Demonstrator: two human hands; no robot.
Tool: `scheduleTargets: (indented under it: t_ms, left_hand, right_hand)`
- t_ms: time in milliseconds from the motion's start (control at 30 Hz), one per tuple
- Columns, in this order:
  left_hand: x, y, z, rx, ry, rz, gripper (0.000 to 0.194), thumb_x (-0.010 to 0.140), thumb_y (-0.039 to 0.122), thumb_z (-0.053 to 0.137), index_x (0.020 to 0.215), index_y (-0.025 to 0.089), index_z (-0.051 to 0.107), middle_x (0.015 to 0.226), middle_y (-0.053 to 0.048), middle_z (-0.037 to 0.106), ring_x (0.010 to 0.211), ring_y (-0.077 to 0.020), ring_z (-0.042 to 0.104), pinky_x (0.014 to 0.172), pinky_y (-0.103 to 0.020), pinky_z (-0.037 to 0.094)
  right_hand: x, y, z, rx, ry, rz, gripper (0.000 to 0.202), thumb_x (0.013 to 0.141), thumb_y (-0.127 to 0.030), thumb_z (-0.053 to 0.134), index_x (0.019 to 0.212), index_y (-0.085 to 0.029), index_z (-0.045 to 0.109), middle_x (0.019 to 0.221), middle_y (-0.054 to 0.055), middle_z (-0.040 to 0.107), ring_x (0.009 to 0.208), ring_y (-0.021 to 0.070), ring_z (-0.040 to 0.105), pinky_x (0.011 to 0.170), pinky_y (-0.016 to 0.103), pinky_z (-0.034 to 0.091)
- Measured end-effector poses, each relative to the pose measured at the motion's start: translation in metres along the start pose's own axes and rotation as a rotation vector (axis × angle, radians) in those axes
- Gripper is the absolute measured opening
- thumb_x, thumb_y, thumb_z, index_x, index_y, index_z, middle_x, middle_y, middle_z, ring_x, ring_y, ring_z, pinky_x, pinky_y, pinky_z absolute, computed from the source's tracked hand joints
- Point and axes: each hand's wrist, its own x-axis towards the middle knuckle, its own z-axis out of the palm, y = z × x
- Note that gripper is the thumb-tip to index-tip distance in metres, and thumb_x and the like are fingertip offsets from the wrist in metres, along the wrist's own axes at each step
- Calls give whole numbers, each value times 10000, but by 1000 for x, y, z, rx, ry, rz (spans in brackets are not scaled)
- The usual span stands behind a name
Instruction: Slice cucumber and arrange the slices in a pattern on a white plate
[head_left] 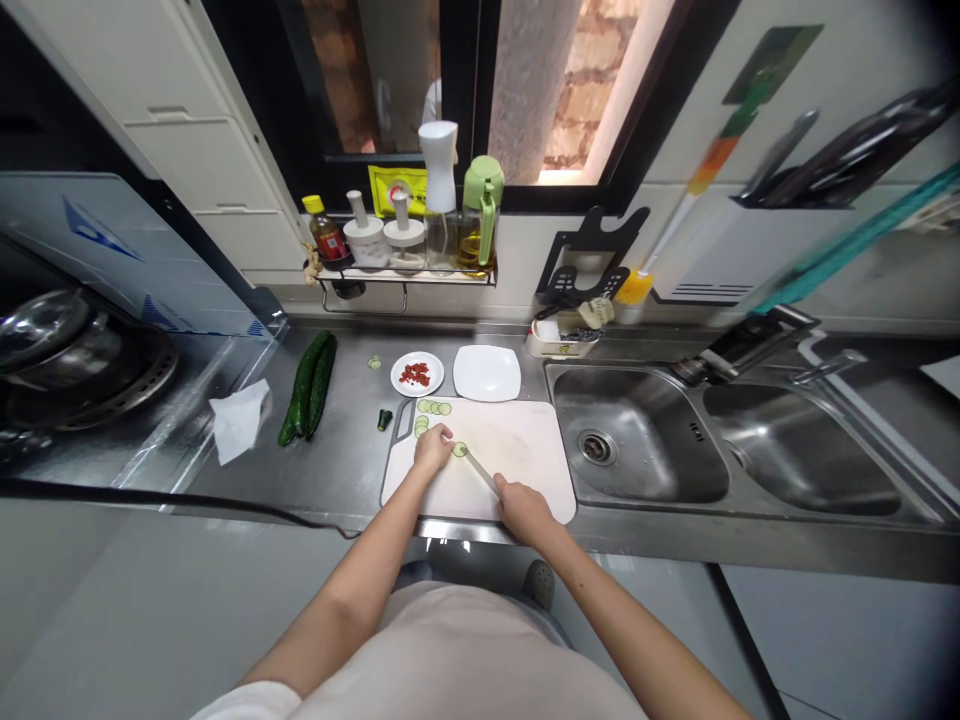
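Your cutting board [517, 455] at the centre of the frame is white, and the cucumber slices [433, 408] on it are pale green with darker rims. Left of it you have two dark green cucumbers [309, 385] on the grey steel desk [345, 460]. Above the board, your small round plate [417, 374] is white with red chilli bits, and the square plate [487, 373] is plain white. At upper centre, one bottle [481, 205] has a light green top.

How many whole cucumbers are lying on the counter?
2: both whole cucumbers lie side by side on the steel counter, left of the cutting board. None seem hidden.
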Motion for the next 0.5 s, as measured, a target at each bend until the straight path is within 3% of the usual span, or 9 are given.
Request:
scheduleTargets:
  t_ms: [500]
  left_hand:
    - [2,1,0,19,-6,-15,121,730,215,659,847,225,628,819,4,666,785,-146,600,678,-224,404]
  right_hand:
    - [10,-5,-6,2,-15,-3,368,861,-90,378,1219,-161,421,992,156,657,943,235,633,717,300,412]
